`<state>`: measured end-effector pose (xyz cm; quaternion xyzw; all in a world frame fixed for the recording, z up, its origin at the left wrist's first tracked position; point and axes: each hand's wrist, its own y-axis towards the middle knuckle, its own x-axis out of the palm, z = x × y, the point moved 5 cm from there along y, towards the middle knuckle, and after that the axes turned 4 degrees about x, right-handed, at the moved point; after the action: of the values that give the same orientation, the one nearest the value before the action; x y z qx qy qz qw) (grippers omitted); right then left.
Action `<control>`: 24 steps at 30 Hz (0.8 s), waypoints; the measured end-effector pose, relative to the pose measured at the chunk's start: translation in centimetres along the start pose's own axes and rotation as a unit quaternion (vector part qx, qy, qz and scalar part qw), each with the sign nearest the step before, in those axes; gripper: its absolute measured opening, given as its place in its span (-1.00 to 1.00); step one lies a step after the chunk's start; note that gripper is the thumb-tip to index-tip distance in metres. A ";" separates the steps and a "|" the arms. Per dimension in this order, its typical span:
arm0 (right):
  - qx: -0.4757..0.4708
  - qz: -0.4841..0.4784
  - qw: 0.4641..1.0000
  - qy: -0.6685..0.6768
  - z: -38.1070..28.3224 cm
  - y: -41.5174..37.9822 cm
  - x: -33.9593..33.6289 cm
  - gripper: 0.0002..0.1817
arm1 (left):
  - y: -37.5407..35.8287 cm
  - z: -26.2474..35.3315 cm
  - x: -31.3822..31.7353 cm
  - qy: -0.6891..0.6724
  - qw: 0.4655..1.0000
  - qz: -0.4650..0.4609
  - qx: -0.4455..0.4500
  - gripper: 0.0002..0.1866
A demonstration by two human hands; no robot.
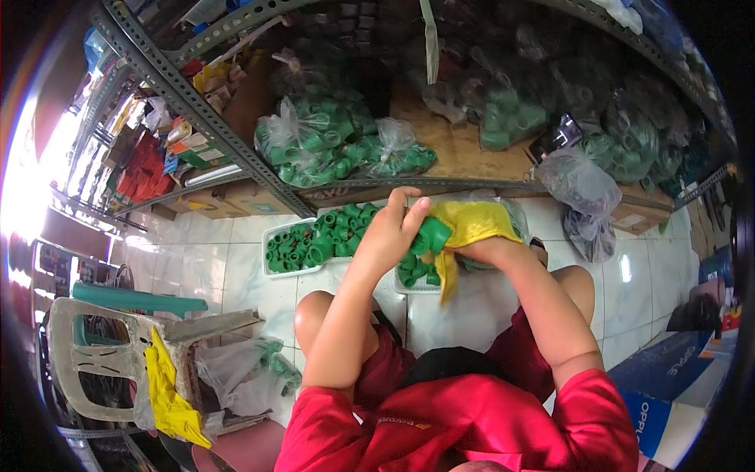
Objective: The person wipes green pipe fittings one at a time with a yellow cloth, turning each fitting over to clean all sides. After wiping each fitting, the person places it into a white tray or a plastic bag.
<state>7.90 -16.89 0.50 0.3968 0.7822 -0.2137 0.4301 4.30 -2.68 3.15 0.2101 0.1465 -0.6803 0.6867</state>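
Observation:
A green plastic pipe fitting (431,235) is between my two hands, above the trays on the floor. My left hand (385,234) is closed on its left side, with the thumb pointing up. A yellow cloth (480,221) lies against the fitting's right side and drapes over my right hand (489,251), which grips it; a strip of cloth hangs below. The cloth hides most of the right fingers. Beneath my hands stand white trays (295,273) of green fittings (318,250), partly covered by my arms.
A metal shelf (228,134) in front holds plastic bags of green fittings (314,138). At left stands a worn plastic chair (94,358) with another yellow cloth (169,389) over it. A blue box (653,385) is at right. Clear bags (582,189) hang off the shelf edge.

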 end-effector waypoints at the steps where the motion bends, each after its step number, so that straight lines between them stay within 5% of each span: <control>1: 0.008 -0.014 1.000 -0.007 0.0 0.3 0.9 -0.62 | 0.0 -0.1 -0.1 0.017 1.000 0.024 0.005 -0.61; 6: -0.050 0.058 0.996 0.045 1.4 0.8 2.9 -0.66 | 0.0 0.3 0.0 0.068 0.997 0.021 0.002 -0.64; 10: -0.016 0.012 0.999 -0.026 1.6 2.1 5.1 -0.70 | -0.3 0.9 -0.3 0.075 0.995 0.036 0.049 -0.70; 11: 0.071 -0.011 0.967 0.246 2.4 1.7 6.5 -0.72 | -0.3 0.8 -0.5 0.075 0.995 0.038 0.047 -0.70; 12: 0.152 -0.033 0.854 0.497 3.1 1.4 8.0 -0.73 | -0.4 0.9 -0.4 0.080 0.995 0.021 0.063 -0.69; 13: 0.150 -0.035 0.854 0.496 2.6 1.4 7.7 -0.73 | -0.3 1.0 -0.4 0.086 0.993 0.004 0.080 -0.67; 15: 0.242 -0.133 0.626 0.729 1.2 0.7 8.3 -0.71 | -0.2 0.7 -0.4 0.044 0.994 -0.004 0.098 -0.64; 16: 0.242 -0.134 0.626 0.729 0.3 0.3 7.1 -0.71 | -0.2 0.4 -0.3 0.001 0.993 -0.014 0.115 -0.61; 18: 0.140 -0.035 0.819 0.555 -1.0 0.6 2.9 -0.70 | 0.4 -0.8 -0.1 -0.079 0.989 -0.021 0.124 -0.57; 19: 0.058 0.037 0.953 0.296 -0.9 1.3 1.7 -0.64 | 0.6 -1.2 -0.5 -0.112 0.986 -0.015 0.124 -0.57; 20: 0.058 0.037 0.953 0.296 -0.6 1.4 1.8 -0.64 | 0.7 -1.5 -0.8 -0.145 0.981 -0.010 0.125 -0.56; 21: 0.066 0.001 0.985 0.158 -0.5 1.5 2.1 -0.64 | 0.5 -2.7 -0.7 -0.146 0.989 -0.020 0.019 -0.50; 22: 0.075 -0.035 0.996 0.017 -1.1 1.4 1.9 -0.64 | 0.5 -2.4 -1.0 -0.145 0.989 -0.022 0.021 -0.50; 24: 0.094 0.001 0.996 0.007 -0.9 0.6 2.3 -0.66 | 0.3 -2.7 -0.4 0.012 0.993 -0.107 -0.041 -0.47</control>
<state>7.26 -14.94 -0.95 0.4380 0.7615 -0.2827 0.3853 4.86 -0.99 0.99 0.1727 0.2046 -0.7408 0.6161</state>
